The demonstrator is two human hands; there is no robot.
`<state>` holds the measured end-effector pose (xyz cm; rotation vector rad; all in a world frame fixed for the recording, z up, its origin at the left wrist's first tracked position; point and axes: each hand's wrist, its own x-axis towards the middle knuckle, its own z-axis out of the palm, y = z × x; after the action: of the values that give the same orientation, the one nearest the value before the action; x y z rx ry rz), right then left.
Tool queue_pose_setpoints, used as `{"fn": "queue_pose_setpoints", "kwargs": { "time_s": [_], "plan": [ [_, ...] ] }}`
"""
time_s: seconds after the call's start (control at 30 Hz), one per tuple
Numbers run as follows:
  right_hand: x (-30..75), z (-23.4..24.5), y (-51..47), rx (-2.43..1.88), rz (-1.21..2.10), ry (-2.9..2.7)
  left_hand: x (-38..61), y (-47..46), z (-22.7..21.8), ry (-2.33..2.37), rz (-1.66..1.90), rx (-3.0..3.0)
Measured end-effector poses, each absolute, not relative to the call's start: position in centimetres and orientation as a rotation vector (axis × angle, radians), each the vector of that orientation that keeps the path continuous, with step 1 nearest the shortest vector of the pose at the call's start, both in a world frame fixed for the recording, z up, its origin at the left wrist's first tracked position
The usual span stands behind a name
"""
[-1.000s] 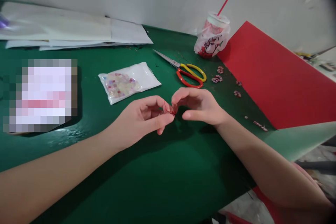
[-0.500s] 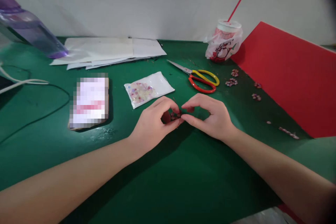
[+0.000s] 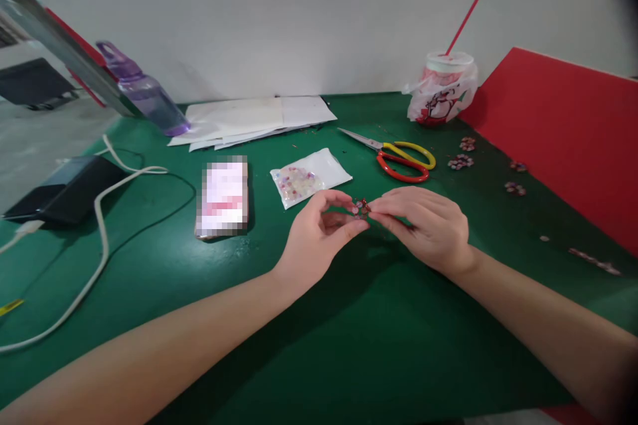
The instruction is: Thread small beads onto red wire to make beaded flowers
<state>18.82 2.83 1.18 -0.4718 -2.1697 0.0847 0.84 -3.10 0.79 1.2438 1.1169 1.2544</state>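
Observation:
Between my two hands, just above the green table, is a small cluster of reddish and pinkish beads (image 3: pixel 359 208), formed much like a flower. My left hand (image 3: pixel 316 232) curls its thumb and fingers round the cluster's left side. On the other side, my right hand (image 3: pixel 431 222) pinches the cluster's right edge between thumb and forefinger. Any thread in the cluster is too fine to make out. A clear packet of mixed beads (image 3: pixel 302 184) lies just beyond my left hand. Scissors (image 3: pixel 381 146) with one yellow and one red handle lie beyond my right hand.
Several bead clusters (image 3: pixel 460 161) and a bead strip (image 3: pixel 595 261) lie to the right by a red board (image 3: pixel 563 113). A bagged cup with a straw (image 3: pixel 443 89), papers (image 3: pixel 249 121) and a bottle (image 3: pixel 149 99) line the back. Leftward are a phone (image 3: pixel 222 196) and a cable (image 3: pixel 102 239).
The view has shifted, showing more of the table's left side. My right fingers, apart before, have closed on the cluster's edge. The cluster now shows more clearly between my hands.

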Motion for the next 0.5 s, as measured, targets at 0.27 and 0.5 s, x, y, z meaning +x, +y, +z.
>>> {"fn": "queue_pose_setpoints", "kwargs": {
  "time_s": [0.27, 0.5],
  "plan": [
    [16.4, 0.5, 3.0, -0.401, 0.063, -2.227, -1.2, -3.6, 0.5, 1.193, 1.266, 1.117],
    [14.2, 0.2, 3.8, -0.554, 0.223, -2.134, -1.9, -3.1, 0.4, 1.219, 1.336, 1.08]
  ]
}}
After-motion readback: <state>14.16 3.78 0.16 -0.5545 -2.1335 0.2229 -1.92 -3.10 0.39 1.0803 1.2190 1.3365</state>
